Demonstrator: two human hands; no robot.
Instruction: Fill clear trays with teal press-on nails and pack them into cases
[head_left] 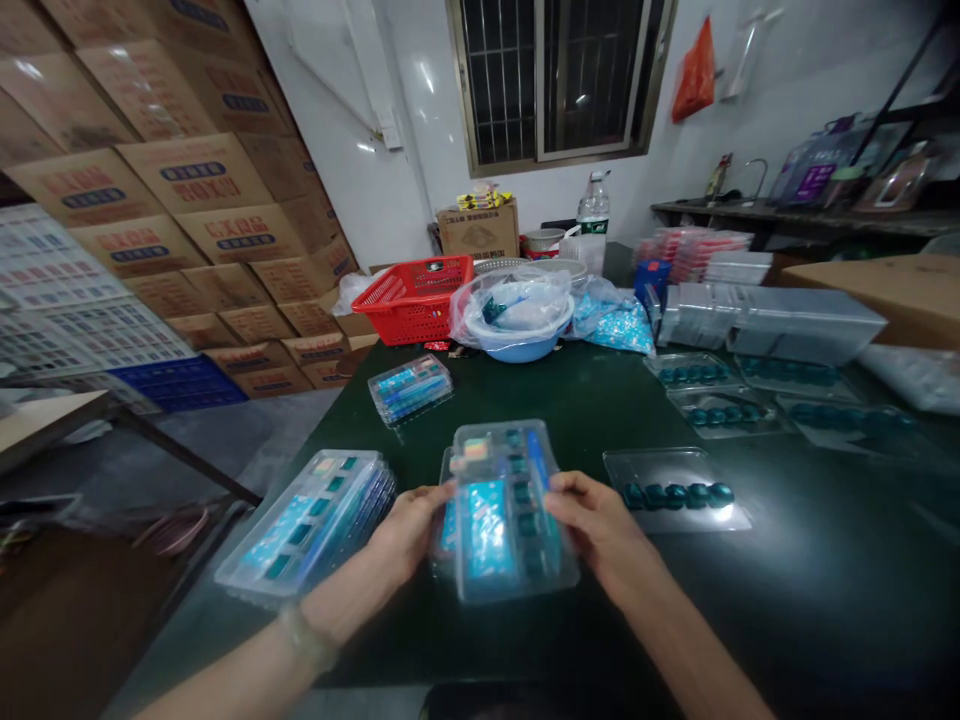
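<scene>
In the middle, a clear plastic tray [487,530] is slightly blurred; it holds a shiny light-blue packet, dark teal pieces in a row and a blue strip. My left hand [409,525] grips its left edge and my right hand [600,525] pinches the right edge. Part of another clear tray [444,545] shows beneath it on the left. A stack of similar filled trays [315,520] lies left of my left hand. Farther back is a smaller stack [410,385]. To the right of my right hand, a clear tray [675,470] holds only teal pieces.
More trays with teal pieces [712,415] lie on the dark green table [525,640] at right. Behind stand a red basket [412,300], a light-blue basin [521,345], a bag of blue packets [615,320] and stacked clear trays [787,315]. Cartons [217,180] rise at left.
</scene>
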